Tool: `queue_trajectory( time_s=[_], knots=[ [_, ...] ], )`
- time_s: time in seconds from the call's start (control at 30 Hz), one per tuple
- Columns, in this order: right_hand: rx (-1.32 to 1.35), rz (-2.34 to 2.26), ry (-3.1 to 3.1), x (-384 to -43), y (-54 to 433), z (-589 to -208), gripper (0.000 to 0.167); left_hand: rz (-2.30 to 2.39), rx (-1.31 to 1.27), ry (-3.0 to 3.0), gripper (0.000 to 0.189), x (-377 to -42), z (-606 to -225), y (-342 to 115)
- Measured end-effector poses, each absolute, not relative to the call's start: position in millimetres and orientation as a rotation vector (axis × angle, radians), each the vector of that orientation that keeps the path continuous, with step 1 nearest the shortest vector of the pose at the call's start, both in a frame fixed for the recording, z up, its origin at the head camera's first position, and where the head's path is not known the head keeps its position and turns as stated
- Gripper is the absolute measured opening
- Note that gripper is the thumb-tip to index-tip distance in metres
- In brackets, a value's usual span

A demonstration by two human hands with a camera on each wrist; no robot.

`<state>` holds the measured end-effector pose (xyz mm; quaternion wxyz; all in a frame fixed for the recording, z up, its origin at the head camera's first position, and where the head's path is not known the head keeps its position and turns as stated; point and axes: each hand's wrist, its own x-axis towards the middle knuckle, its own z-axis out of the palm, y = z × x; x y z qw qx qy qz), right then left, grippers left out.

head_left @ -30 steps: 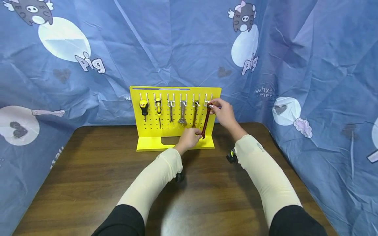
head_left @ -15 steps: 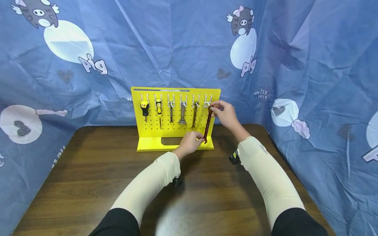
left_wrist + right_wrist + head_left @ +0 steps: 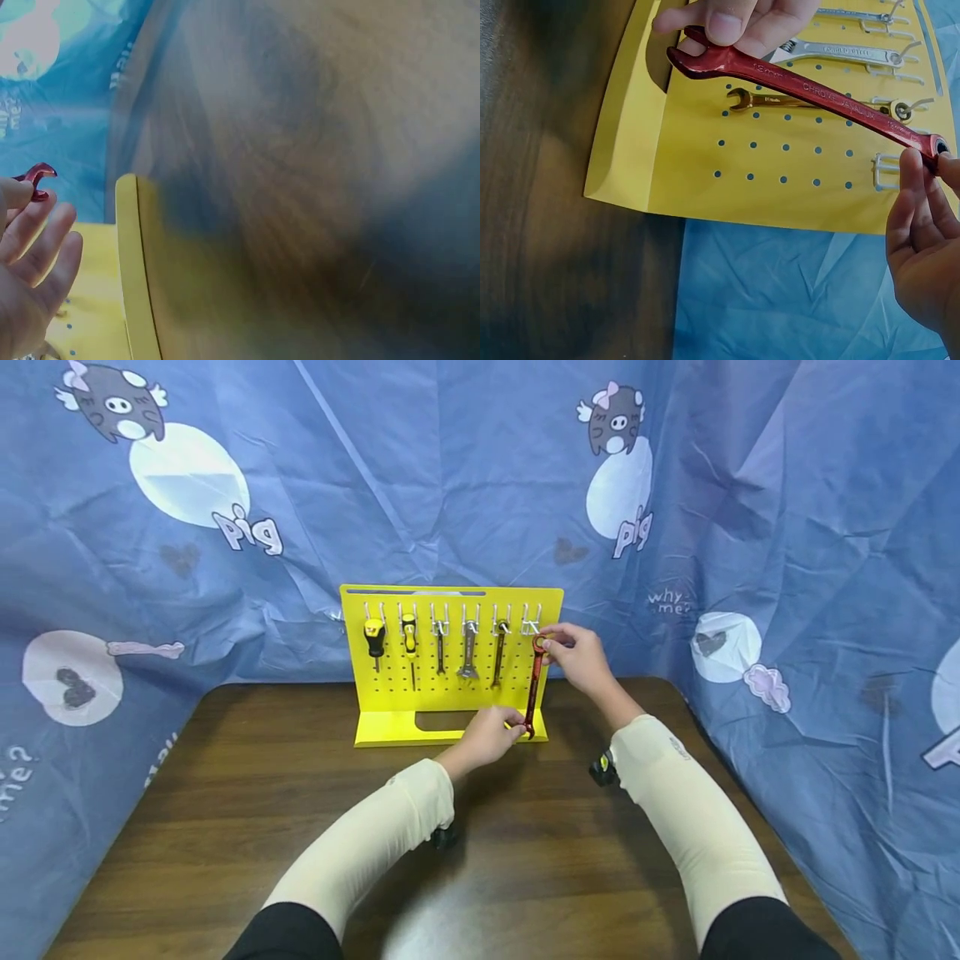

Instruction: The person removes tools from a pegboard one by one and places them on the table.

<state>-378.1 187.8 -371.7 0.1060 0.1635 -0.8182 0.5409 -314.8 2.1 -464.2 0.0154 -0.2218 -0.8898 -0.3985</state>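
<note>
A red combination wrench (image 3: 534, 685) is held in front of the right end of a yellow pegboard stand (image 3: 480, 693). My right hand (image 3: 581, 658) pinches its ring end at the top, between thumb and fingers. At the lower, open-jawed end, my left hand (image 3: 489, 735) pinches the wrench with thumb and index finger. The right wrist view shows the wrench (image 3: 802, 88) off the board, with a bare wire hook (image 3: 886, 171) behind its ring end. In the left wrist view only the red open end (image 3: 41, 180) shows past the left hand (image 3: 34, 262).
On the board's other hooks hang two yellow-black screwdrivers (image 3: 374, 635), a small wrench (image 3: 440, 652), a silver adjustable wrench (image 3: 469, 650) and a gold wrench (image 3: 499, 653). The stand rests on a brown wooden table (image 3: 517, 860), with a blue printed curtain (image 3: 480, 485) behind.
Both hands have drawn the red wrench down and slightly toward me, away from the rightmost hook. Its ring end now sits lower than the hook. The head view has shifted slightly.
</note>
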Motion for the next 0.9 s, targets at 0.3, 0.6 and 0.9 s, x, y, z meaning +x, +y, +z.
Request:
queue_trajectory(
  time_s=[0.3, 0.6, 0.9],
  knots=[
    [0.492, 1.607, -2.44, -363, 191, -384, 0.02, -1.362, -0.746, -2.783, 0.008, -291, -477, 11],
    [0.342, 1.876, -2.522, -358, 196, -404, 0.021, -1.349, -0.746, -2.8, 0.007, -267, -491, 21],
    [0.159, 2.032, -2.61, -356, 203, -430, 0.02, -1.502, -0.74, -2.865, 0.015, -245, -493, 30]
  ],
)
